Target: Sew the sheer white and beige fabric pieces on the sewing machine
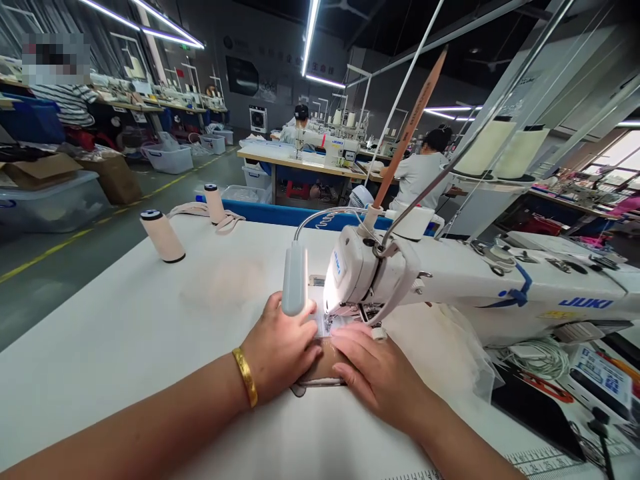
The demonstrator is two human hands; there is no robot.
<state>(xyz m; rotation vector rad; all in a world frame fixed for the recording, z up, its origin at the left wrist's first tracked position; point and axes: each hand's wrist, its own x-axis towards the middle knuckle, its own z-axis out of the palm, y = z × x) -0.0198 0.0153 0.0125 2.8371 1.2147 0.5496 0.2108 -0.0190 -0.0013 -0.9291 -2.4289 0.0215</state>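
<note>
At the needle of a white sewing machine (350,267), my left hand (280,340) is curled with its fingertips closed on pale sheer fabric (323,325), beside the presser foot. A gold bracelet (245,377) circles the left wrist. My right hand (377,370) lies with fingers stretched out flat, their tips just right of the foot. Between the hands shows a shiny brown surface (327,363); whether it is cloth or machine plate I cannot tell. More sheer mesh (445,347) spreads right of my right hand. A grey lamp (295,280) hangs over the left fingers, partly hiding them.
Two thread cones, one nearer (163,237) and one farther (214,205), stand at the table's far left. A pencil (413,127) sticks up from the machine head. At right lie a black phone-like slab (537,407), coiled cord (535,358) and scissors. Other people sit at machines beyond.
</note>
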